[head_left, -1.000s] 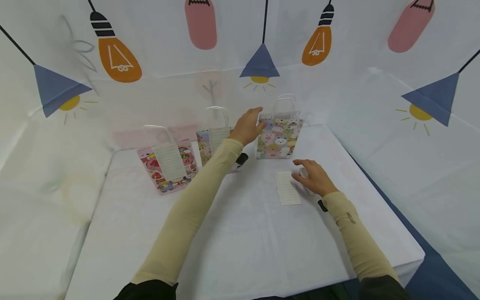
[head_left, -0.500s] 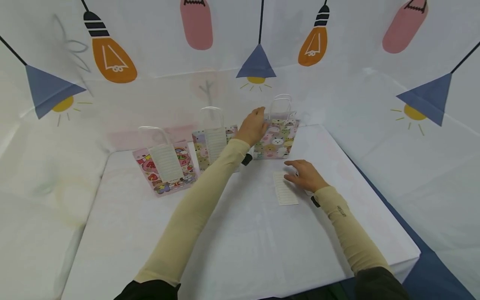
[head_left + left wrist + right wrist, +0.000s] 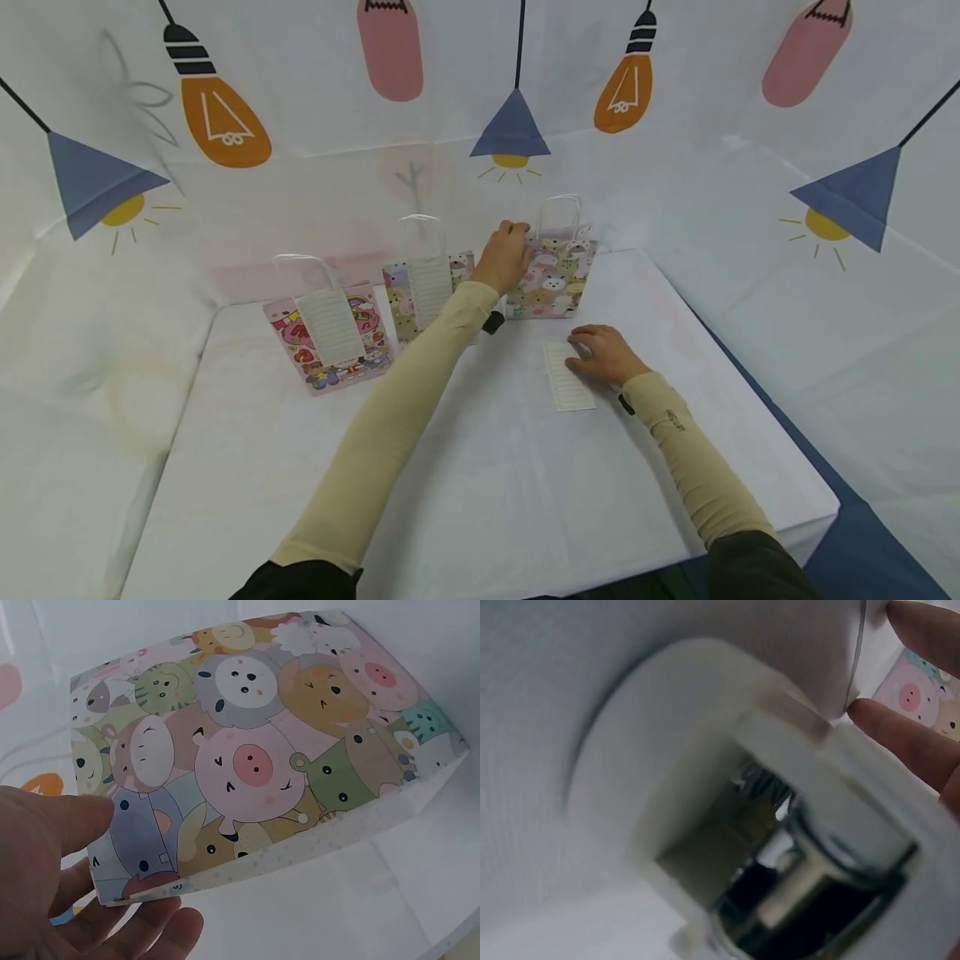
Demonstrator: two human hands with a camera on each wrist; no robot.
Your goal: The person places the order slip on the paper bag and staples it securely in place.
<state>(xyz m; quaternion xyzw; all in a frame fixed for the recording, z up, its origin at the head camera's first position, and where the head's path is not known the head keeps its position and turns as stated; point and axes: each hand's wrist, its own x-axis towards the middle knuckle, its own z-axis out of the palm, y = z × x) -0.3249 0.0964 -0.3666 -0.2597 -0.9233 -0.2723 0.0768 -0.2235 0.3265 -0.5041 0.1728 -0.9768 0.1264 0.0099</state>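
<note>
An animal-print paper gift bag [image 3: 551,279] with white handles stands at the back of the table. My left hand [image 3: 506,258] grips its left edge; in the left wrist view the thumb lies across the printed front of the bag [image 3: 251,765] and the fingers wrap the side. My right hand [image 3: 607,354] hovers low at a lined white card [image 3: 566,379], thumb and forefinger apart. Under that hand, the right wrist view shows a white plastic device [image 3: 667,757] with a round base; inside its opening are a coil spring and a shiny black-and-silver cylinder. Its kind stays unclear.
Two more printed gift bags stand to the left, a pink one [image 3: 303,354] and an animal-print one [image 3: 397,292], each with a lined card hanging on its front. A white cloth covers the table [image 3: 480,492]; lamp-printed white sheeting rises behind it.
My right hand has moved left and down over the white device toward the lined card. My left hand stays on the bag, its fingertips and the bag's handles now slightly lower.
</note>
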